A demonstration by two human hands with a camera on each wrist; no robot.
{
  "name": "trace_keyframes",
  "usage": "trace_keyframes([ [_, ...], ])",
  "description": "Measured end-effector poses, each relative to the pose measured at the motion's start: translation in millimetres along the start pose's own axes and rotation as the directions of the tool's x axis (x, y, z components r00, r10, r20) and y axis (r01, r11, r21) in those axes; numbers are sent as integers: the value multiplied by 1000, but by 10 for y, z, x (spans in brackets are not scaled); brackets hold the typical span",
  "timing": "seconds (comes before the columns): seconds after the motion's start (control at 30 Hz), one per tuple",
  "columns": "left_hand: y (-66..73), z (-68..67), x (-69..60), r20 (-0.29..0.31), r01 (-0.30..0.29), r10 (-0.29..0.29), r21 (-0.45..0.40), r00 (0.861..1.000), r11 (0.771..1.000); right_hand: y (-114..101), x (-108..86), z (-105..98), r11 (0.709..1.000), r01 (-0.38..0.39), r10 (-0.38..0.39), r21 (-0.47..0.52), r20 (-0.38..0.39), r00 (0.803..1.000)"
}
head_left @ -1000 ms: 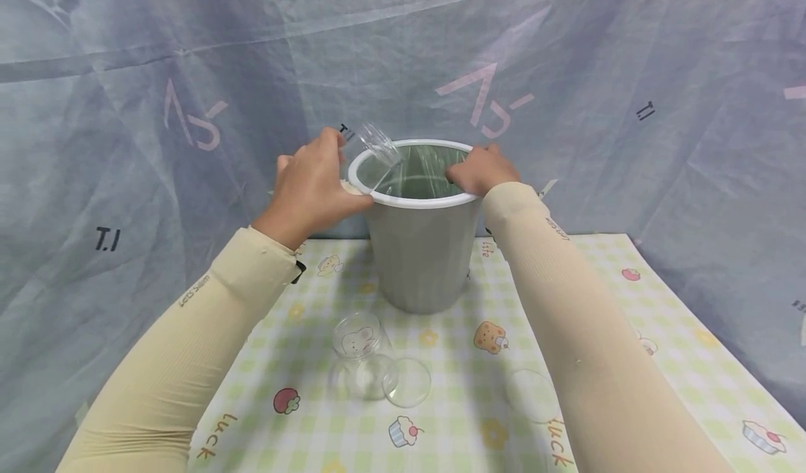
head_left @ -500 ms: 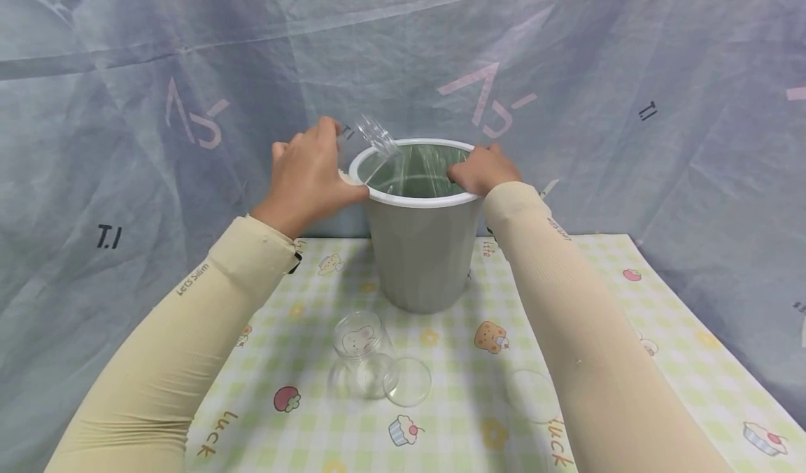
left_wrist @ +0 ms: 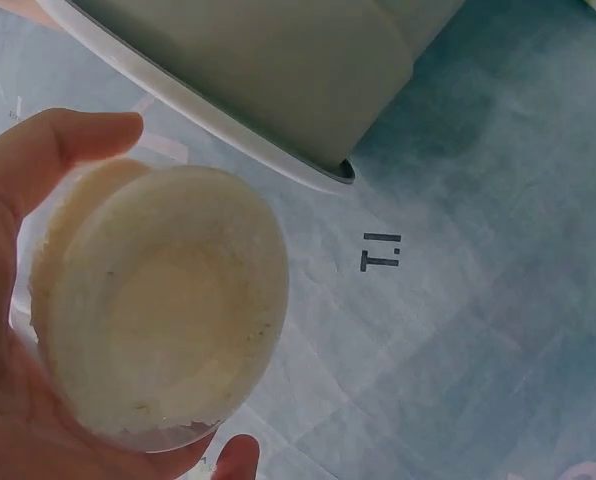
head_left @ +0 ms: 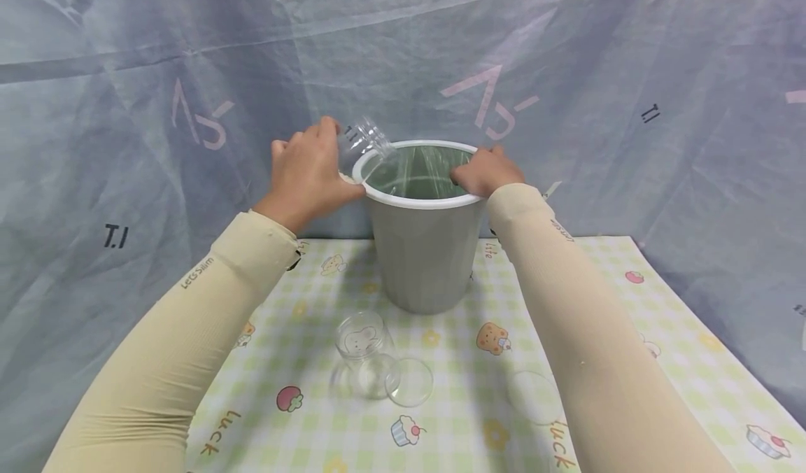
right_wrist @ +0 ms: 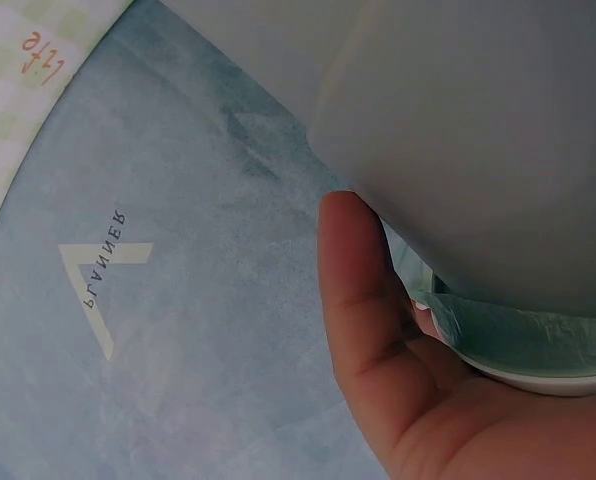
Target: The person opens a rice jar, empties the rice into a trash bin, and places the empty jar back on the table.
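Observation:
My left hand (head_left: pixel 305 172) grips a clear plastic jar (head_left: pixel 371 137) by its body, tilted with its threaded mouth over the left rim of a grey bin (head_left: pixel 425 263). In the left wrist view, off-white matter with dark specks shows through the round base of the jar (left_wrist: pixel 178 310). My right hand (head_left: pixel 488 172) holds the bin's right rim, its fingers inside and partly hidden. The thumb (right_wrist: pixel 353 260) lies against the outer wall in the right wrist view. A thin, see-through liner (head_left: pixel 434 161) hangs inside the bin, whose bottom is out of sight.
On the checked tablecloth (head_left: pixel 453 417) stands another clear jar (head_left: pixel 365 340). Beside it lies a clear round lid (head_left: pixel 409 383), and a second faint clear disc (head_left: pixel 534 397) is partly behind the right forearm. A blue-grey cloth (head_left: pixel 567 74) hangs behind the bin.
My left hand has risen slightly and shifted left, still holding the jar at the bin's rim. More of the jar's body shows now. My right hand stays on the rim.

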State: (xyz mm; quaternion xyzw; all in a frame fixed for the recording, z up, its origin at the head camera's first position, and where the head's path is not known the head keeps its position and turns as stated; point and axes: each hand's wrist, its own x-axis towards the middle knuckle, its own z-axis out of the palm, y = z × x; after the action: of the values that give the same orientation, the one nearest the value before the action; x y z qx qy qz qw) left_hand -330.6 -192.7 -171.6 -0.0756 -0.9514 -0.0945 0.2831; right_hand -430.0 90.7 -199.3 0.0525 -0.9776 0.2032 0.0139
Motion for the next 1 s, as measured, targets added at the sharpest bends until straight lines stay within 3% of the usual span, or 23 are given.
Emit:
trace_keyframes([
  [0.3, -81, -50, -11, -13, 2, -2, 27, 1000, 1000, -27, -7, 27, 1000, 8, -8, -11, 6, 1000],
  [0.77, -38, -132, 71, 10, -25, 25, 78, 1000, 997, -49, -65, -28, 1000, 1, -1, -20, 31, 1000],
  [1.0, -48, -112, 55, -14, -50, 52, 102, 999, 994, -58, -73, -19, 1000, 7, -6, -19, 31, 999],
])
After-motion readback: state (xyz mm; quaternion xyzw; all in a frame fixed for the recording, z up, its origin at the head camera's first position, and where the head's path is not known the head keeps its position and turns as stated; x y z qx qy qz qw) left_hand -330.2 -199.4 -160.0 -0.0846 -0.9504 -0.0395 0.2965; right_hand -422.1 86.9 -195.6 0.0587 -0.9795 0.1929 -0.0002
